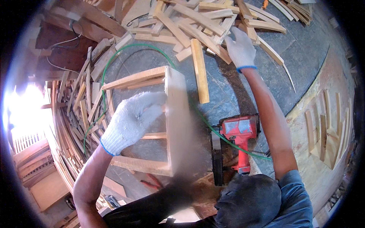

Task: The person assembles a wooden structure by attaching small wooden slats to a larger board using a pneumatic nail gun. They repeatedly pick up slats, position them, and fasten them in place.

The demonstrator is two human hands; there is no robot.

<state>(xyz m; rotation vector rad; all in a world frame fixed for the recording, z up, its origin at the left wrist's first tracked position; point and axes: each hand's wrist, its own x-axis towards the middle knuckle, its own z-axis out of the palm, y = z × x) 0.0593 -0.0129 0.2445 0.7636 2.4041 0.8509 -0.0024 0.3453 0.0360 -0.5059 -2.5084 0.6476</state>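
My left hand (131,123), in a white knit glove with a blue cuff, grips the wide side board of an open wooden frame (176,125). Its fingertips are partly hidden at the board's edge. The frame stands on the grey floor, with several crosspieces running left from the board. My right hand (241,49), gloved the same way, reaches out to the right side of a heap of wooden strips (205,19). Its fingers are stretched and apart, close to a pale strip; whether they touch it I cannot tell. One yellowish wooden slat (200,71) lies alone between frame and heap.
A red and black nail gun (238,131) lies between my arms. A green air hose (205,121) loops around the frame and across the tool. Red-handled pliers (151,182) lie by the frame's near end. Stacked offcuts (81,98) line the left; curved wooden pieces (327,131) sit at right.
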